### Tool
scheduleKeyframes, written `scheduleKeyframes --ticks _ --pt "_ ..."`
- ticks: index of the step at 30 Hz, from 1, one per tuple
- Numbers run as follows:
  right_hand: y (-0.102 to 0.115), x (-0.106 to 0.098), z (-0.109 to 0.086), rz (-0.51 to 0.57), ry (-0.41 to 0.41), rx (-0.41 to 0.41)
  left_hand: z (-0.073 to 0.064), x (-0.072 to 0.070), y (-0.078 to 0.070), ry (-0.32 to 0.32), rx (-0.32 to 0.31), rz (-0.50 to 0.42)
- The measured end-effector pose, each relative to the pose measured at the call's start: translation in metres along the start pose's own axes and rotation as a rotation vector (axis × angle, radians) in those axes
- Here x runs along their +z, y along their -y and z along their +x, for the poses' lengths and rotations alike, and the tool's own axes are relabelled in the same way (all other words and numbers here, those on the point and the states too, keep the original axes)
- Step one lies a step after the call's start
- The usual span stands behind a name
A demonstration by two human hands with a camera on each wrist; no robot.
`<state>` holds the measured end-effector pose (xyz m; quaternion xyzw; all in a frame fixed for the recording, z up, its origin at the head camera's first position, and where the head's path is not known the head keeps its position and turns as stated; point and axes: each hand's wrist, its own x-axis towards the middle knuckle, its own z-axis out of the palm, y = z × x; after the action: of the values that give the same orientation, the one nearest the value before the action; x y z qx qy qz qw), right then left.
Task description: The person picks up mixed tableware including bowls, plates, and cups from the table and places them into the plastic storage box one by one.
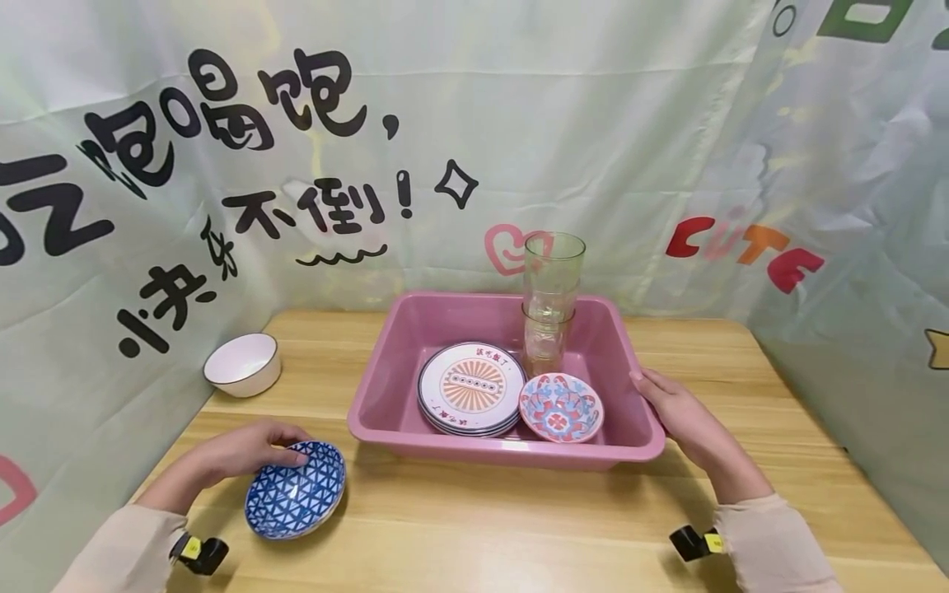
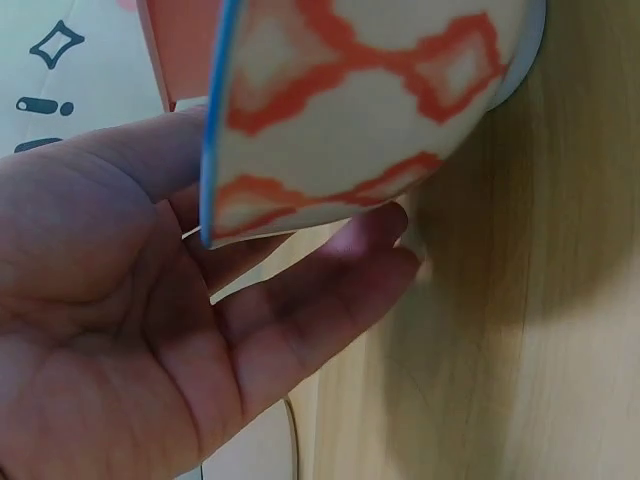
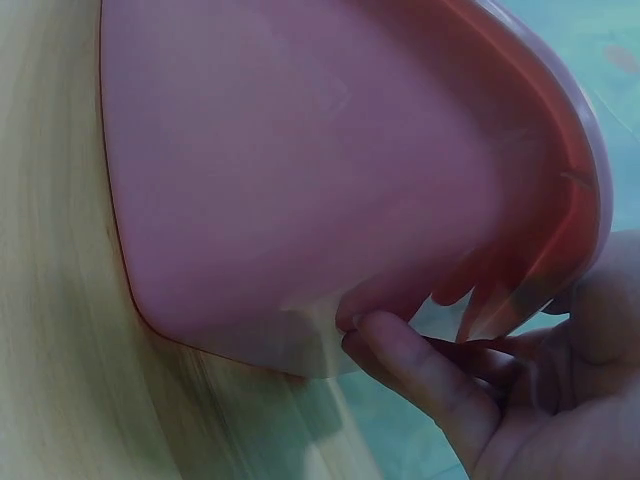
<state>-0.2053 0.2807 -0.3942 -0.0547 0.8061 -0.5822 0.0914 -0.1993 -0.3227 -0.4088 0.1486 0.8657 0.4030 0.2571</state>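
Observation:
My left hand [image 1: 248, 449] pinches the rim of a small blue-and-white patterned bowl [image 1: 296, 494], thumb inside. The bowl is tilted at the table's front left. Its outside, cream with orange-red outlines and a blue rim, shows in the left wrist view as the bowl [image 2: 350, 110] beside the palm [image 2: 100, 310]. My right hand [image 1: 678, 416] grips the right rim of a pink basin [image 1: 511, 450]; in the right wrist view the fingers [image 3: 420, 370] curl under that rim. Inside the basin are stacked white plates [image 1: 473, 387], a red-and-blue patterned bowl [image 1: 561, 408] and stacked clear glasses [image 1: 550, 288].
A white bowl [image 1: 243, 362] with a dark rim stands at the table's left edge, behind my left hand. The wooden table [image 1: 482, 527] is bounded by printed fabric [image 1: 630, 148] at the back and both sides. The glasses rise well above the basin's rim.

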Motion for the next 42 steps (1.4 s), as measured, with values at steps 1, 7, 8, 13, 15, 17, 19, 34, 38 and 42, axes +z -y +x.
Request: scheduleKeyframes --ticks 1,7,8,13,15,17,19,34,38,42 --pt "0.0 0.0 0.0 0.001 -0.001 0.001 0.0 0.0 0.001 0.009 0.001 -0.017" --pt "0.001 0.001 -0.001 -0.002 -0.012 0.004 -0.001 -0.001 -0.001 0.018 -0.012 -0.017" --pt "0.001 0.001 0.0 -0.002 -0.014 0.004 -0.001 -0.002 -0.002 0.019 -0.013 -0.018" --pt "0.002 0.003 0.001 0.001 -0.025 0.001 -0.003 -0.003 -0.005 0.037 -0.013 -0.053" --pt "0.002 0.004 0.001 -0.001 -0.028 0.001 -0.004 -0.004 -0.005 0.05 -0.01 -0.07" --pt "0.002 0.004 0.001 -0.006 -0.029 0.002 -0.005 -0.004 -0.005 0.065 -0.005 -0.083" --pt "0.002 0.004 0.001 -0.012 -0.031 0.004 -0.005 -0.005 -0.005 0.077 -0.003 -0.1" --pt "0.003 0.003 0.001 -0.003 -0.033 0.015 -0.006 -0.016 -0.006 0.064 0.059 -0.056" --pt "0.003 0.003 0.0 -0.008 -0.036 0.015 -0.006 -0.018 -0.006 0.033 0.037 -0.07" --pt "0.002 0.004 -0.001 -0.011 -0.038 0.017 -0.007 -0.019 -0.005 -0.021 -0.007 -0.082"
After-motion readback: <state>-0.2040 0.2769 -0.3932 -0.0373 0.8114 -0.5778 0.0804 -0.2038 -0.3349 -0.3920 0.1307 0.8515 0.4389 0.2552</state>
